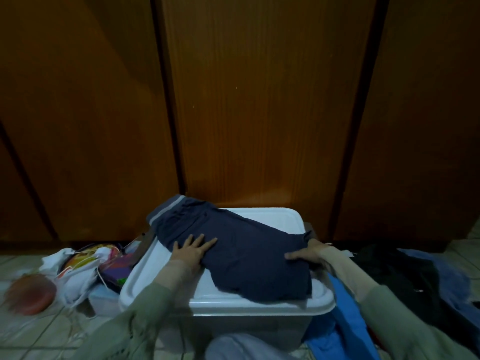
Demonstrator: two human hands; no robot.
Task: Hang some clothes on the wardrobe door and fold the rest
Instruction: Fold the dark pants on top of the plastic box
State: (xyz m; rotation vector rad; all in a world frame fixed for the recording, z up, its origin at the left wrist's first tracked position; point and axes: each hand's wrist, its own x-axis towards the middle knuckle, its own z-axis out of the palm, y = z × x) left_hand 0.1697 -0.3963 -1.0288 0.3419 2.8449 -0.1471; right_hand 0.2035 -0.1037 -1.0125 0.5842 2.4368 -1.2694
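Observation:
A dark navy garment (244,250) with a grey striped waistband lies spread across the lid of a white plastic box (275,216). My left hand (191,252) lies flat on the garment's left part, fingers spread and straight. My right hand (309,253) presses the garment's right edge with straight fingers pointing left. Brown wooden wardrobe doors (259,105) rise right behind the box.
A pile of dark and blue clothes (405,279) lies on the floor at the right, with a bright blue cloth (345,315) beside the box. At the left are a white bag with colourful items (80,266) and a red round object (31,294) on the tiled floor.

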